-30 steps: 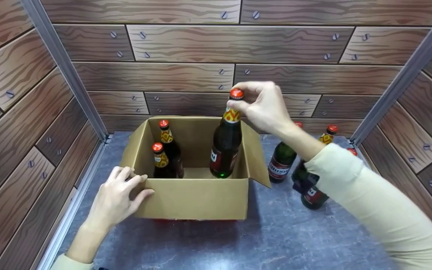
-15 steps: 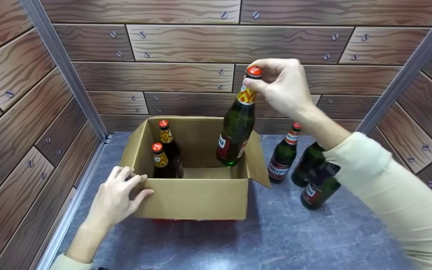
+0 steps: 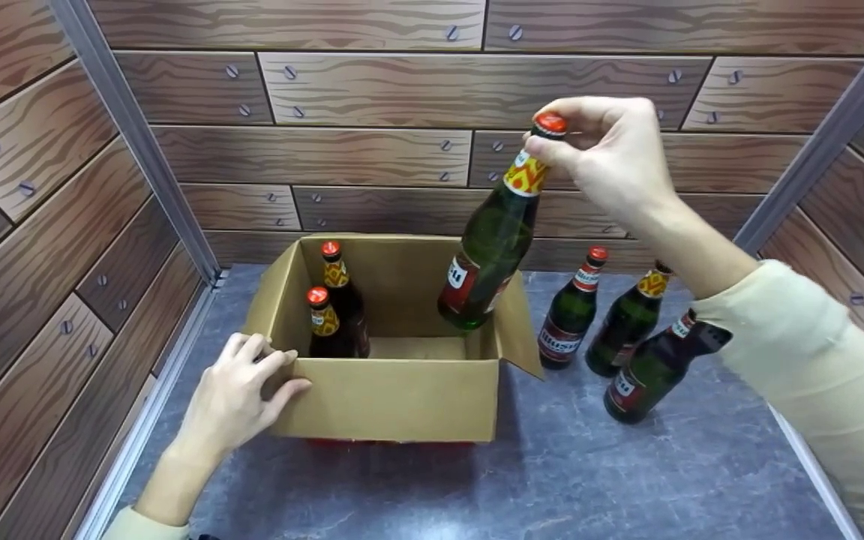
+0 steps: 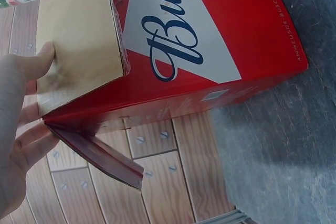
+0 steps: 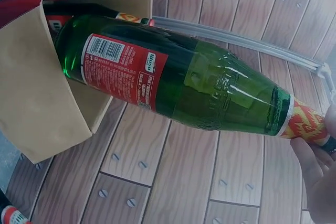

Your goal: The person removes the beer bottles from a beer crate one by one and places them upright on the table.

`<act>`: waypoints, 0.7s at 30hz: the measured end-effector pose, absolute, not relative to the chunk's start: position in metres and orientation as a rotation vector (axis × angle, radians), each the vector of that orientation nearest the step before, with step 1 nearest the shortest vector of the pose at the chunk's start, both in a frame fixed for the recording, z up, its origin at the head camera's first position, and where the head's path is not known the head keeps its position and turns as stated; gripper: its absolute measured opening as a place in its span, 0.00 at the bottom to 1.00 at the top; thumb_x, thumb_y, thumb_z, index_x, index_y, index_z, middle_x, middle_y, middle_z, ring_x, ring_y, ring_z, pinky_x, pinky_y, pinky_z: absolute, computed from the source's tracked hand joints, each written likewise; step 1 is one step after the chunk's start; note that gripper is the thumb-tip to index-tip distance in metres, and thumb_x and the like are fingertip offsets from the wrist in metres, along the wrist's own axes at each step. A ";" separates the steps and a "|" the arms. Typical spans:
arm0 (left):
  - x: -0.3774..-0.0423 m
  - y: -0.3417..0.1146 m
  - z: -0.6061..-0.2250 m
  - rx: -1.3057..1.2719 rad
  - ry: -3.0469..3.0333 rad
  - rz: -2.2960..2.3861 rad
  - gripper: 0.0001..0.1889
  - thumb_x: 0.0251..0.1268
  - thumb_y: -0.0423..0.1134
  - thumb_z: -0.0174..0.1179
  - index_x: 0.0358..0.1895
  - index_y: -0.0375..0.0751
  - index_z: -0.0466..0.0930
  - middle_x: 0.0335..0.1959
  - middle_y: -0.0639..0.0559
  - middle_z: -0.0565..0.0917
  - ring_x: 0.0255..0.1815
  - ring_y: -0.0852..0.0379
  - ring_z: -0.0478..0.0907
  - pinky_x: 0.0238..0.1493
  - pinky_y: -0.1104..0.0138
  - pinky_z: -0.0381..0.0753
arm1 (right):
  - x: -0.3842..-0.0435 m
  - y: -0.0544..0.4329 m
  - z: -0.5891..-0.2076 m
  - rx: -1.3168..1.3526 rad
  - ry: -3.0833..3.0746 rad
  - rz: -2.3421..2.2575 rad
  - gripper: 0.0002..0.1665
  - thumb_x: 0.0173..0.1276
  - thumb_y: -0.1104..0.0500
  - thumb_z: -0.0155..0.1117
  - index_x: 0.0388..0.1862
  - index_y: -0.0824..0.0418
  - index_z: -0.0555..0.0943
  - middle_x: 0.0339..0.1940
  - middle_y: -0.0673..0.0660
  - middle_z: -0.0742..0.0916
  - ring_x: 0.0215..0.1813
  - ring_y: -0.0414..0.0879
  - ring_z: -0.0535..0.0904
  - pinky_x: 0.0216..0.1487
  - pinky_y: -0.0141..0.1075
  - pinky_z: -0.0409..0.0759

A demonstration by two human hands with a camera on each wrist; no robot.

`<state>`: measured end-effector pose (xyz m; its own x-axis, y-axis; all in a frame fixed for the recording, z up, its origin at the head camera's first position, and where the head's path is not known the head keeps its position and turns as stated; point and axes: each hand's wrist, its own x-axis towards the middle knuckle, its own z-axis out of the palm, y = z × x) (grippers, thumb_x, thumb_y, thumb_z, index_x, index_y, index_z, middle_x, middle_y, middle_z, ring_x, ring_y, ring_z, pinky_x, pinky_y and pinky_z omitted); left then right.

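Note:
My right hand pinches a green beer bottle by its neck, just under the red cap. The bottle hangs tilted over the right side of an open cardboard box, its base near the right flap. In the right wrist view the bottle's red back label with a barcode shows. My left hand holds the box's front left corner, thumb on the folded-down front flap and fingers at the edge behind it. Two capped bottles, a rear one and a front one, stand inside the box on the left.
Three more green bottles stand to the right of the box on the grey marbled table: a left one, a middle one and a front one, partly behind my right forearm. Wood-patterned walls enclose the table.
My right hand has moved up and to the right, raising the bottle out of the box's inside and tilting it more. My left hand and the box have stayed in place.

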<state>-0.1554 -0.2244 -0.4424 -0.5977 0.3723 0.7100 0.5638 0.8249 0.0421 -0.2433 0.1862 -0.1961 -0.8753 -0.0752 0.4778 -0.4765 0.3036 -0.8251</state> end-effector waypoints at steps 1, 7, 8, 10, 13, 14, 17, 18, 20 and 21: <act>-0.155 -0.224 -0.442 -0.680 -2.276 -0.341 0.19 0.50 0.48 0.82 0.44 0.44 0.90 0.35 0.47 0.80 0.41 0.48 0.77 0.23 0.57 0.84 | -0.242 0.187 -0.194 0.493 -2.225 1.587 0.08 0.64 0.68 0.77 0.42 0.62 0.90 0.36 0.46 0.93 0.37 0.38 0.91 0.39 0.28 0.89; -0.155 -0.225 -0.442 -0.680 -2.268 -0.340 0.19 0.50 0.48 0.83 0.43 0.44 0.91 0.35 0.48 0.80 0.40 0.48 0.77 0.24 0.57 0.84 | -0.236 0.193 -0.183 0.506 -2.175 1.619 0.08 0.63 0.69 0.77 0.42 0.62 0.90 0.36 0.48 0.93 0.37 0.39 0.91 0.39 0.29 0.90; -0.155 -0.226 -0.442 -0.679 -2.265 -0.340 0.19 0.50 0.48 0.83 0.43 0.44 0.91 0.35 0.48 0.80 0.40 0.48 0.77 0.24 0.56 0.84 | -0.235 0.194 -0.181 0.507 -2.177 1.618 0.09 0.63 0.69 0.77 0.42 0.62 0.90 0.36 0.48 0.93 0.37 0.39 0.91 0.39 0.29 0.90; -0.155 -0.226 -0.442 -0.678 -2.263 -0.340 0.19 0.50 0.48 0.83 0.43 0.44 0.91 0.35 0.47 0.80 0.41 0.47 0.77 0.25 0.56 0.84 | -0.233 0.198 -0.181 0.506 -2.209 1.557 0.09 0.64 0.68 0.78 0.43 0.61 0.90 0.36 0.46 0.93 0.38 0.38 0.91 0.40 0.28 0.89; -0.155 -0.226 -0.442 -0.682 -2.263 -0.334 0.19 0.50 0.47 0.82 0.44 0.43 0.91 0.35 0.47 0.80 0.40 0.47 0.77 0.25 0.56 0.84 | -0.231 0.205 -0.182 0.492 -2.237 1.490 0.10 0.64 0.67 0.78 0.43 0.61 0.91 0.37 0.44 0.93 0.39 0.37 0.91 0.41 0.26 0.88; -0.155 -0.226 -0.442 -0.684 -2.262 -0.333 0.19 0.50 0.47 0.82 0.44 0.43 0.91 0.35 0.47 0.80 0.40 0.47 0.77 0.25 0.56 0.84 | -0.230 0.209 -0.183 0.487 -2.240 1.479 0.09 0.64 0.67 0.78 0.43 0.61 0.91 0.37 0.44 0.93 0.39 0.37 0.91 0.41 0.26 0.88; -0.155 -0.225 -0.443 -0.686 -2.264 -0.331 0.19 0.50 0.48 0.82 0.43 0.44 0.90 0.34 0.47 0.80 0.40 0.48 0.77 0.24 0.57 0.84 | -0.229 0.220 -0.186 0.470 -2.231 1.503 0.10 0.63 0.68 0.78 0.43 0.61 0.91 0.36 0.44 0.94 0.39 0.37 0.92 0.41 0.26 0.89; -0.156 -0.225 -0.443 -0.687 -2.263 -0.332 0.19 0.50 0.48 0.83 0.43 0.43 0.90 0.34 0.47 0.80 0.40 0.48 0.77 0.24 0.57 0.84 | -0.228 0.224 -0.186 0.463 -2.224 1.519 0.10 0.63 0.69 0.78 0.42 0.61 0.91 0.36 0.44 0.94 0.39 0.37 0.92 0.40 0.27 0.89; -0.156 -0.225 -0.443 -0.686 -2.262 -0.332 0.19 0.50 0.48 0.83 0.43 0.44 0.90 0.34 0.48 0.80 0.40 0.48 0.77 0.24 0.57 0.84 | -0.227 0.233 -0.188 0.450 -2.208 1.554 0.10 0.62 0.70 0.78 0.42 0.61 0.91 0.35 0.45 0.94 0.38 0.37 0.92 0.39 0.27 0.89; -0.156 -0.224 -0.443 -0.686 -2.263 -0.332 0.19 0.50 0.48 0.83 0.43 0.44 0.90 0.34 0.48 0.80 0.40 0.48 0.77 0.24 0.58 0.84 | -0.226 0.237 -0.189 0.437 -2.210 1.552 0.10 0.62 0.70 0.78 0.42 0.61 0.91 0.35 0.45 0.94 0.38 0.36 0.92 0.39 0.27 0.89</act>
